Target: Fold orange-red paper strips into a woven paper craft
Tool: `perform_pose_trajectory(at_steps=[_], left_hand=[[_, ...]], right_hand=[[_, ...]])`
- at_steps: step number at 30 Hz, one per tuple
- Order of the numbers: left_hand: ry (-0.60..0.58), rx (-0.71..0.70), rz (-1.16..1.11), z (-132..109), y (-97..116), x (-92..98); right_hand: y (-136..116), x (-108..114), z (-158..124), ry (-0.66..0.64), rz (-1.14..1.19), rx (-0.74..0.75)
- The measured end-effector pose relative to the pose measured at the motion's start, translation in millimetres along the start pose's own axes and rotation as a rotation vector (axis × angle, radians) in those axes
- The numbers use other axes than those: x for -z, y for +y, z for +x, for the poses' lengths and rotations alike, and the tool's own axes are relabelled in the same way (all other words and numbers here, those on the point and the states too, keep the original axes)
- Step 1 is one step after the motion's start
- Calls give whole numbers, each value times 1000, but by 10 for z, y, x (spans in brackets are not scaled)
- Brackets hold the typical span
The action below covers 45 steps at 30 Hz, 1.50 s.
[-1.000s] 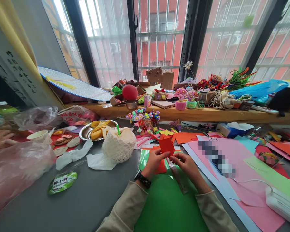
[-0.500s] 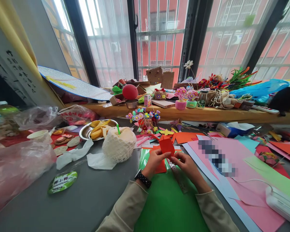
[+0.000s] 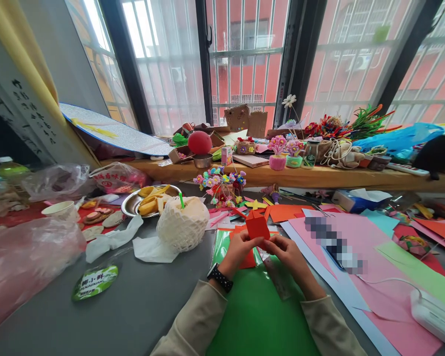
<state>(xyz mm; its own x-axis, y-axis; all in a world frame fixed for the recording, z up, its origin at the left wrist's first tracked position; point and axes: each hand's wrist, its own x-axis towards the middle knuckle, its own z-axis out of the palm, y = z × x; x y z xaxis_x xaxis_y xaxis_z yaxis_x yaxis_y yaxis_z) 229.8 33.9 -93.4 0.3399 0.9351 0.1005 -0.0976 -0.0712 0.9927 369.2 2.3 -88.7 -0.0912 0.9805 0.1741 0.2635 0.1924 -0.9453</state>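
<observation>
A small folded piece of red-orange paper is held up between my two hands, over the green mat. My left hand pinches its lower left edge, thumb on the near side. The fingers of my right hand are closed on its lower right corner. Beneath my hands lie more red paper and a clear ruler, both partly covered by my hands and the held paper.
Left of the mat stand a coconut in a foam net with a green straw and a metal bowl of bananas. Pink paper sheets, a phone and a white power bank lie on the right. Pipe-cleaner flowers stand behind.
The folded paper has turned slightly, its flat face now more toward me. My right fingers have moved a little left along its lower edge. Nothing else has visibly changed.
</observation>
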Motion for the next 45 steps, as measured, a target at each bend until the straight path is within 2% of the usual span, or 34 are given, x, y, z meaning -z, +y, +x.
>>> perform_pose_trajectory(at_steps=[14, 25, 28, 31, 37, 45], left_hand=[[-5, 61, -49, 16, -23, 0], [29, 60, -112, 6, -6, -16], [29, 86, -90, 9, -12, -20], [66, 81, -71, 8, 6, -16], [220, -10, -231, 12, 67, 41], [241, 4, -137, 36, -14, 47]], right_hand=[[110, -13, 49, 130, 98, 33], [98, -24, 44, 72, 88, 51], [105, -30, 44, 65, 178, 22], [133, -9, 55, 96, 283, -27], [162, 57, 72, 184, 255, -21], [170, 92, 60, 223, 244, 0]])
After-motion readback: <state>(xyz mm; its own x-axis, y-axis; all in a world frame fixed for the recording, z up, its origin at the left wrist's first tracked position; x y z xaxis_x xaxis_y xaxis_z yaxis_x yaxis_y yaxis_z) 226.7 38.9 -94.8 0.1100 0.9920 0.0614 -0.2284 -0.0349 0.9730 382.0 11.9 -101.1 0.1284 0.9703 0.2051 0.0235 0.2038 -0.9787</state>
